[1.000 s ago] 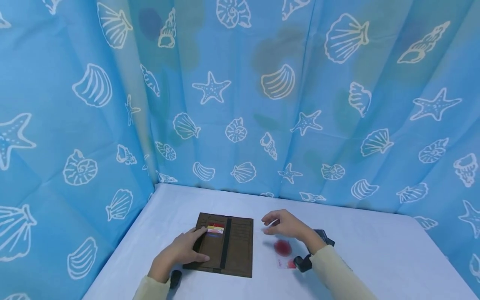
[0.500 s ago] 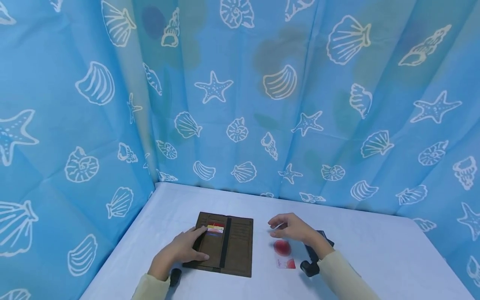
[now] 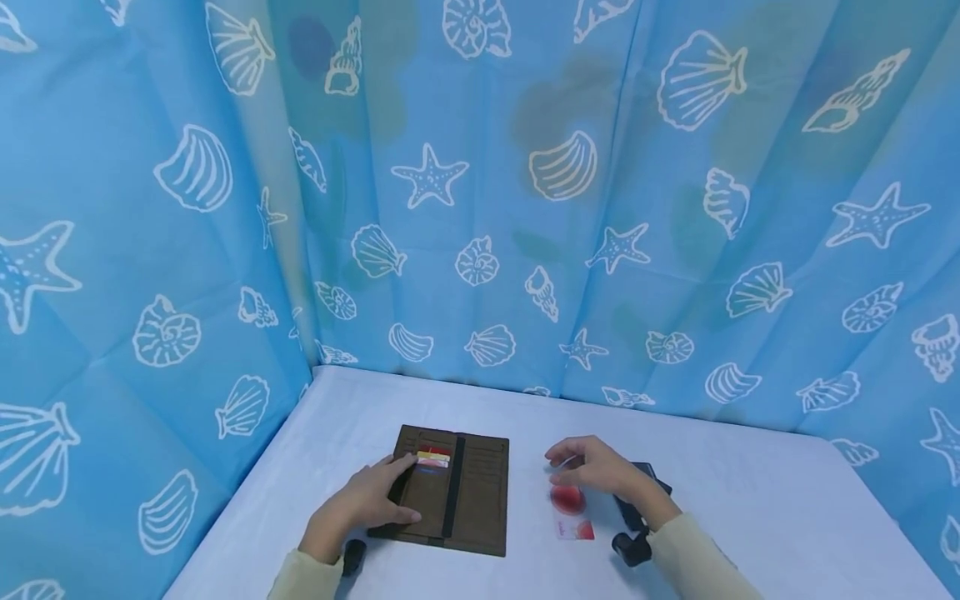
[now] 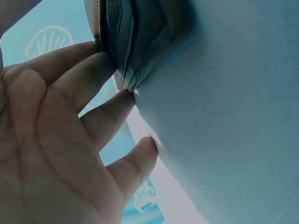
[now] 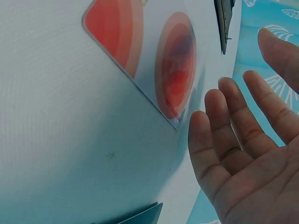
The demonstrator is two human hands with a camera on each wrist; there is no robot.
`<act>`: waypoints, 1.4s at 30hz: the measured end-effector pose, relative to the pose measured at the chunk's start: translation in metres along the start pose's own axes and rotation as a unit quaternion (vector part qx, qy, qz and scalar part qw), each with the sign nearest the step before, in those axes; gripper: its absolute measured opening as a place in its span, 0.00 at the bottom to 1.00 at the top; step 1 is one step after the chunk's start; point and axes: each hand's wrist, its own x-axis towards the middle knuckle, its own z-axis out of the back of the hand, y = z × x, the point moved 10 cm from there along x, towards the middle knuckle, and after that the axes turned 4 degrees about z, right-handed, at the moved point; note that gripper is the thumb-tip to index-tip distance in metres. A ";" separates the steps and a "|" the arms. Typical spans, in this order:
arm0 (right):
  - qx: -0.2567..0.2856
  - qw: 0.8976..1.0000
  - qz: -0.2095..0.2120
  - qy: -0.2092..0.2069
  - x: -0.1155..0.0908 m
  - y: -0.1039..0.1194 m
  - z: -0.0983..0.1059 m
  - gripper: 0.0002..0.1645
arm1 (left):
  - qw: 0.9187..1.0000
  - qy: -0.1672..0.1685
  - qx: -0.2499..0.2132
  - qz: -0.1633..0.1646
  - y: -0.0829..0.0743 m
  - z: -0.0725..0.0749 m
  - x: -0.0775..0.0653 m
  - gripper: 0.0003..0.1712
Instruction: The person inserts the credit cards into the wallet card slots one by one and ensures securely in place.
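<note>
A brown long wallet (image 3: pixel 483 508) lies unfolded on the table, a dark strip (image 3: pixel 453 487) running down its middle. Several colourful cards (image 3: pixel 432 459) show in a slot of its left half. My left hand (image 3: pixel 365 498) rests along the left side with fingers spread; in the left wrist view its fingertips (image 4: pixel 110 63) touch the wallet's layered edge (image 4: pixel 128 37). To the right of the wallet, a white card with red circles (image 3: pixel 575 528) lies flat, partly covered by my right hand (image 3: pixel 600 468). That hand hovers over the card's far end, fingers loosely bent, holding nothing.
A black flat object (image 3: pixel 643 472) lies beyond my right wrist, partly hidden by the arm. Black wrist devices (image 3: pixel 632 547) sit under both forearms. A blue seashell-print curtain (image 3: pixel 480 208) encloses the back and left of the white-covered table (image 3: pixel 540 575).
My right hand has moved a little right and nearer to me, down over the card's far end. The left hand stays on the wallet. The view has shifted slightly.
</note>
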 end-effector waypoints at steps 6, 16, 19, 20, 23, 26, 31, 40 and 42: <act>0.012 1.000 -0.005 0.009 -0.005 -0.005 -0.007 0.24 | 1.000 0.011 -0.007 0.007 0.003 -0.008 -0.004 0.51; 0.012 1.000 -0.003 0.013 0.000 0.003 -0.005 0.24 | 1.000 0.001 -0.006 0.004 0.001 -0.003 -0.002 0.51; 0.011 1.000 -0.010 0.011 -0.002 0.002 -0.004 0.24 | 1.000 0.004 -0.004 0.008 0.000 -0.003 -0.001 0.51; 0.009 1.000 -0.013 0.011 -0.003 0.002 -0.004 0.24 | 1.000 0.004 -0.004 0.008 0.000 -0.002 -0.002 0.51; 0.004 1.000 -0.021 0.005 -0.006 -0.002 -0.004 0.24 | 1.000 0.003 -0.005 0.005 -0.002 0.000 -0.003 0.50; 0.004 1.000 -0.029 0.000 -0.006 -0.008 -0.004 0.24 | 1.000 0.000 -0.005 0.001 -0.004 0.004 -0.003 0.50; 0.018 0.999 -0.026 -0.006 -0.011 -0.009 -0.005 0.26 | 1.000 -0.003 0.001 -0.001 -0.004 0.005 -0.003 0.50; -0.025 1.000 -0.003 -0.006 -0.022 -0.003 -0.010 0.28 | 1.000 -0.003 0.003 -0.007 -0.001 0.003 0.000 0.50; -0.036 0.999 -0.010 -0.017 -0.025 -0.004 -0.009 0.30 | 1.000 -0.002 0.002 -0.008 -0.001 0.003 0.000 0.50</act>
